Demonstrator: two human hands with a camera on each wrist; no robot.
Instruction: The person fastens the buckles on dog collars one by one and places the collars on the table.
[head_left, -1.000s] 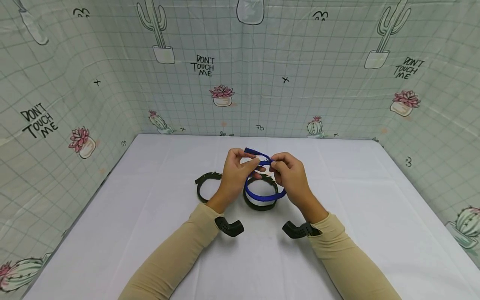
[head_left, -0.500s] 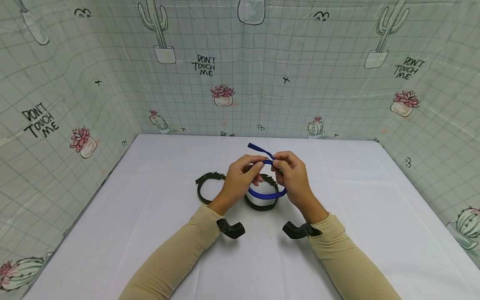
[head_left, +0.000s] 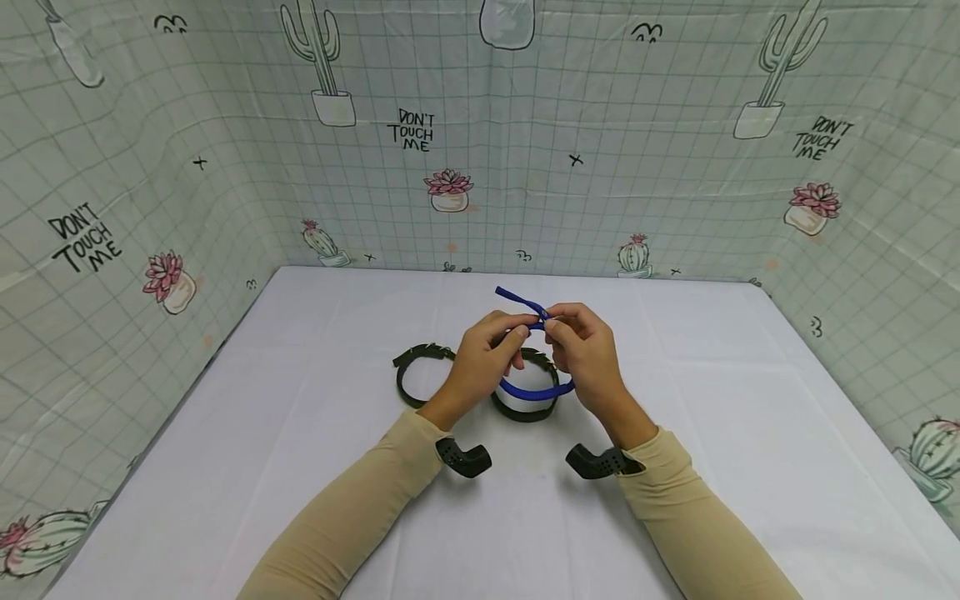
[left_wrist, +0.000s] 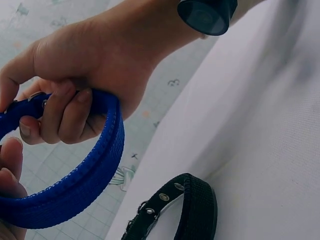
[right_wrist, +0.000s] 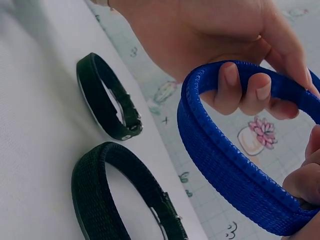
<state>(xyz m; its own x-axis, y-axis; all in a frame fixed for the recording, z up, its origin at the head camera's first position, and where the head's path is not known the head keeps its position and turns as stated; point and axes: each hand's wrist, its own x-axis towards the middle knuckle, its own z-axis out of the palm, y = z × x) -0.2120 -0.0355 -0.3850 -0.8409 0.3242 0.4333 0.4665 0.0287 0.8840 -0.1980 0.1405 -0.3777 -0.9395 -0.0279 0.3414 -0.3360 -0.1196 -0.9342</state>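
A blue woven collar (head_left: 536, 392) with a buckle and metal eyelets is held up above the table as a loop. My left hand (head_left: 480, 354) pinches it near the buckle, and in the left wrist view its fingers curl round the band (left_wrist: 75, 197). Close beside it, my right hand (head_left: 588, 354) grips the other side of the overlap, thumb and finger on the strap. The collar's free tail (head_left: 517, 295) sticks up and left past the fingertips. Fingers partly hide the buckle in the head view.
Two dark collars lie looped on the white table (head_left: 300, 467). One dark collar (head_left: 405, 392) is left of the hands; the other dark collar (head_left: 525, 415) sits beneath the blue one. A patterned cloth (head_left: 510, 108) encloses the back and sides.
My left hand has let the blue tail go from its fingertips and moved slightly right, onto the band near the buckle. The tail now stands free. My right hand has barely moved.
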